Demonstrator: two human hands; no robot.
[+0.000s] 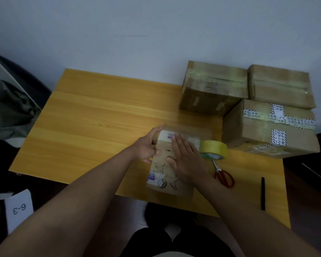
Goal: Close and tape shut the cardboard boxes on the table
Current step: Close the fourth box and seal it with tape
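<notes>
Lying under right hand (185, 160): box (161, 175)

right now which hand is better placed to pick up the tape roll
Right. The right hand lies flat on the small box, with the yellow tape roll just beside it on that side. The left hand holds the box's far-left edge, farther from the roll.
</notes>
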